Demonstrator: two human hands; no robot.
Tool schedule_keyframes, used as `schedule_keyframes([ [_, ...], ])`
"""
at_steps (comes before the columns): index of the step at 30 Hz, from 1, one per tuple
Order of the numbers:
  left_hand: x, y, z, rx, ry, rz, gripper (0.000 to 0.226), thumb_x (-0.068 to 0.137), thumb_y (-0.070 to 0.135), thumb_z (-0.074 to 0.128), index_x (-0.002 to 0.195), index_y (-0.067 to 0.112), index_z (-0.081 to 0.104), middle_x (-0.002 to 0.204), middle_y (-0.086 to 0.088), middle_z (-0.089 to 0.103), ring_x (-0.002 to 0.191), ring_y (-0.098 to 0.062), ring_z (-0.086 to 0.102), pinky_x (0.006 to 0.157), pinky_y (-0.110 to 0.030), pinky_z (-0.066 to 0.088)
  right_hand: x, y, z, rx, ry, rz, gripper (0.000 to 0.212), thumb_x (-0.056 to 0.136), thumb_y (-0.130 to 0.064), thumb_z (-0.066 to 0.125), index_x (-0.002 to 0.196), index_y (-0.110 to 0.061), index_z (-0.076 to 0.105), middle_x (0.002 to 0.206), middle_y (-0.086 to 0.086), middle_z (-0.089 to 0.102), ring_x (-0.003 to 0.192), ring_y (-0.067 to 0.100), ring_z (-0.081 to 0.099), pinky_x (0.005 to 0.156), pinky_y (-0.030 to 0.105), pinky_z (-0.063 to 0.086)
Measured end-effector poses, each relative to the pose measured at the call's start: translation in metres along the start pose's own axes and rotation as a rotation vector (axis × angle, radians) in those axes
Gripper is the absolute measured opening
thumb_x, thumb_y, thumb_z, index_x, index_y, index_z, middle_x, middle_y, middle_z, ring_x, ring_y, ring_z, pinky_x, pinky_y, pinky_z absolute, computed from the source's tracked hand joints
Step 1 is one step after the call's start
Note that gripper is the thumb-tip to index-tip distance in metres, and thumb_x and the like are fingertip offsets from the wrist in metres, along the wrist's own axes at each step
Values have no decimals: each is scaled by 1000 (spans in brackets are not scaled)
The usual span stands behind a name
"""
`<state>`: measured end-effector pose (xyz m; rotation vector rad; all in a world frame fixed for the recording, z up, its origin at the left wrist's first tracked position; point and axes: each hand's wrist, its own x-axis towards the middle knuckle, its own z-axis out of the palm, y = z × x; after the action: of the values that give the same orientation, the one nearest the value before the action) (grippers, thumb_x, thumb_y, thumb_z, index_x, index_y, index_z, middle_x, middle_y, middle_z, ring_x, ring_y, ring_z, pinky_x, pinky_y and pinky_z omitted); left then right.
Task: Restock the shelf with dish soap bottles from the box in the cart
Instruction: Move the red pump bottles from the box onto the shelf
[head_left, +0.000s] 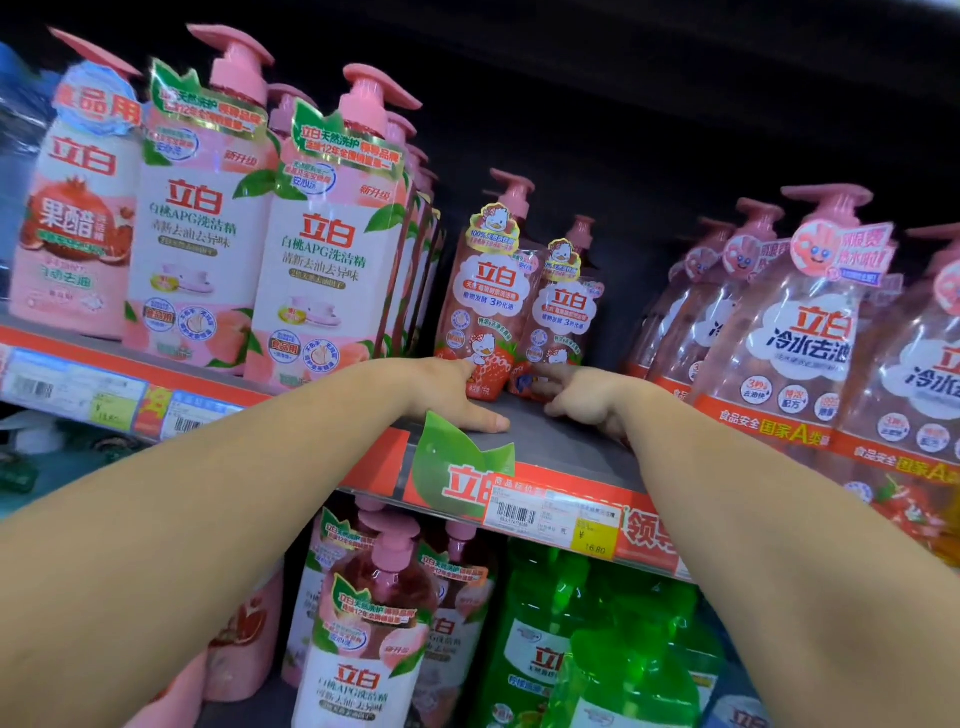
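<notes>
Strawberry bottles (480, 291) between both hands (457, 395).

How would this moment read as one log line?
left hand: touching strawberry bottle | right hand: at second bottle | shelf: gap

Grey store shelving (561, 447); dark recess behind

Both bare forearms stretch forward and upward, converging toward the middle. The left hand (457, 395) lies palm down with its fingers extended and pressed flat, thumb tucked out of sight. The right hand (587, 400) sits just beside it, fingers curled loosely inward, knuckles up, the index finger pointing toward the left hand. Neither hand grips anything.
</notes>
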<state>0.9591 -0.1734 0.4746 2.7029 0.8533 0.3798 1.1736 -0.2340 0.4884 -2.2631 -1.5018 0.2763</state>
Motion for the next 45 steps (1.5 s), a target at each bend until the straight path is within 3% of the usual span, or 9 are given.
schedule_keyframes([
  [8, -5, 1, -2, -14, -17, -7, 101, 85, 64, 56, 156, 11, 6, 160, -7, 24, 144, -22, 31, 116, -27, 27, -16, -5, 6, 6, 24, -40, 80, 79, -4, 56, 150, -30, 31, 150, 1, 43, 138, 21, 41, 115, 38, 33],
  [11, -7, 2, -4, -17, -32, 0, 102, 84, 65, 57, 155, 10, 9, 160, -8, 24, 144, -23, 31, 116, -31, 28, -43, -17, 7, 176, 23, -64, 67, 90, 1, 59, 149, -17, 33, 150, 6, 42, 139, 19, 39, 112, 35, 37],
  [15, -8, 1, -8, -42, -17, 27, 99, 81, 62, 64, 153, 9, 22, 157, -8, 30, 140, -24, 36, 114, -34, 32, -78, -32, 10, 259, 94, -112, 49, 89, -5, 65, 136, -14, 53, 135, 7, 57, 120, 14, 56, 92, 23, 50],
  [19, -28, 8, -14, -174, 37, 73, 79, 83, 44, 72, 146, 9, 39, 146, -8, 47, 128, -23, 49, 105, -28, 40, -109, -48, 16, 194, 244, -156, 33, 85, -9, 71, 117, -18, 66, 111, 1, 67, 107, 14, 62, 98, 30, 49],
  [23, -71, 17, -24, -241, 255, 149, 47, 87, 32, 70, 127, 9, 61, 126, -9, 62, 116, -23, 58, 100, -31, 45, -141, -82, 17, 80, 447, -204, 28, 86, -10, 70, 115, -10, 69, 107, 5, 71, 100, 18, 65, 95, 30, 49],
  [28, -158, -3, -13, -191, 670, 136, 29, 90, 26, 61, 113, 11, 69, 113, -7, 68, 109, -26, 60, 92, -31, 44, -176, -140, 51, -51, 576, -338, 31, 88, -19, 64, 118, -19, 67, 117, 0, 68, 103, 17, 61, 92, 27, 44],
  [32, -238, -62, 20, 38, 793, -73, 41, 81, 39, 54, 108, 12, 69, 108, -10, 67, 106, -33, 59, 90, -41, 47, -201, -198, 130, -54, 511, -525, 35, 87, -19, 62, 122, -18, 66, 123, 8, 64, 117, 27, 57, 98, 33, 41],
  [37, -358, -172, 49, 237, 610, -550, 48, 81, 51, 58, 118, 20, 65, 114, -6, 63, 110, -32, 58, 93, -39, 45, -223, -283, 257, 26, 195, -616, 41, 88, -21, 60, 129, -21, 62, 131, 7, 61, 124, 28, 53, 100, 32, 41],
  [45, -561, -322, 69, 265, 451, -985, 49, 85, 52, 57, 124, 23, 59, 129, -8, 56, 121, -32, 52, 96, -36, 43, -269, -449, 461, 79, -188, -773, 41, 88, -29, 64, 128, -17, 62, 123, 13, 64, 116, 29, 58, 91, 33, 44],
])
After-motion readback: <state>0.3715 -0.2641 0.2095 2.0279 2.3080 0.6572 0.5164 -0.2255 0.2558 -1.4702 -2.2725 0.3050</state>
